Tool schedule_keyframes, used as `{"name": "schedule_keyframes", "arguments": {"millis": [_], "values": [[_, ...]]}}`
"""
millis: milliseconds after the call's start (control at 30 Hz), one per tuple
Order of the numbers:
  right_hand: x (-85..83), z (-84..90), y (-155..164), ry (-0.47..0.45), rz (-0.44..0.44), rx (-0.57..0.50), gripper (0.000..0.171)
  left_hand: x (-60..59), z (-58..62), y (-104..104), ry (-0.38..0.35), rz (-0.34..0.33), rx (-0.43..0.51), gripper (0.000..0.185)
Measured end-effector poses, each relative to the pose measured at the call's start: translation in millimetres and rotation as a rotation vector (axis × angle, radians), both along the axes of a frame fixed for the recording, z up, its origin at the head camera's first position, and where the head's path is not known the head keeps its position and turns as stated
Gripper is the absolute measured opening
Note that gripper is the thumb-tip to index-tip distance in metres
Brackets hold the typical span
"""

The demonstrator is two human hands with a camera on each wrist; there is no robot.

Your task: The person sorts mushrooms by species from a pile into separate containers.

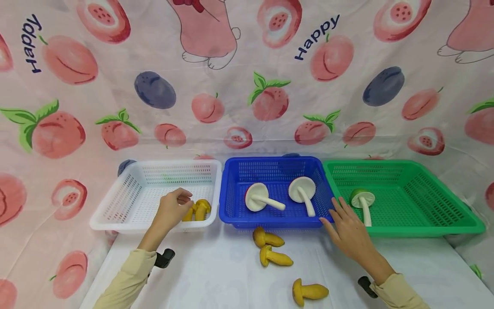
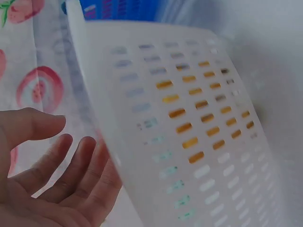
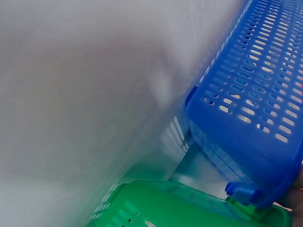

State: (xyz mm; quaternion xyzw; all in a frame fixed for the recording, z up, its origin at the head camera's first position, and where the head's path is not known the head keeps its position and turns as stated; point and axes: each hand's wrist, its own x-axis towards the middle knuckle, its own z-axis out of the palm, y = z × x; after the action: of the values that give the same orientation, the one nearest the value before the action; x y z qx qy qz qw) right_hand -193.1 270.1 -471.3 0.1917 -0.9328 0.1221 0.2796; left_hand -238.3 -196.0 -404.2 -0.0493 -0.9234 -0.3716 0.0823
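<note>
My left hand [image 1: 173,208] is over the white basket [image 1: 112,210], its fingers loosely bent with nothing between them. Beside its fingertips, a yellow mushroom [image 1: 202,210] and another, partly hidden, lie in that basket. In the left wrist view, thumb and fingers [image 2: 71,179] stand apart near the basket's rim, and yellow shows through the slots. My right hand [image 1: 349,231] has its fingers spread at the adjoining rims of the blue basket [image 1: 270,221] and the green basket [image 1: 420,231]; only a sliver of it shows in the right wrist view.
Two red-rimmed white mushrooms [image 1: 302,190] lie in the blue basket. A green-capped mushroom [image 1: 362,198] leans in the green one. On the white table [image 1: 216,274] lie a yellow mushroom [image 1: 310,292] and two more nearer the baskets. A fruit-printed cloth [image 1: 231,77] hangs behind.
</note>
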Motion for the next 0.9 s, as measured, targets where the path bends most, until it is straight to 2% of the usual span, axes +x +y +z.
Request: {"name": "schedule_keyframes", "arguments": {"millis": [300,467,700,900], "values": [[0.4,-1.2,1,0.013,0.005,-0.006,0.045,20.8,3.7,21,0.090,-0.056,0.014,0.015],[1.4,-0.5,0,0.002,0.003,-0.006,0.046,35.9,5.8,35,0.111,-0.107,0.047,0.015],[1.2,0.1,0,-0.007,0.000,-0.008,0.046,51.5,5.7,54,0.069,-0.179,0.100,0.016],[1.1,-0.4,0,-0.016,-0.002,-0.007,0.047,62.8,6.1,68,0.021,-0.228,0.107,0.015]]}}
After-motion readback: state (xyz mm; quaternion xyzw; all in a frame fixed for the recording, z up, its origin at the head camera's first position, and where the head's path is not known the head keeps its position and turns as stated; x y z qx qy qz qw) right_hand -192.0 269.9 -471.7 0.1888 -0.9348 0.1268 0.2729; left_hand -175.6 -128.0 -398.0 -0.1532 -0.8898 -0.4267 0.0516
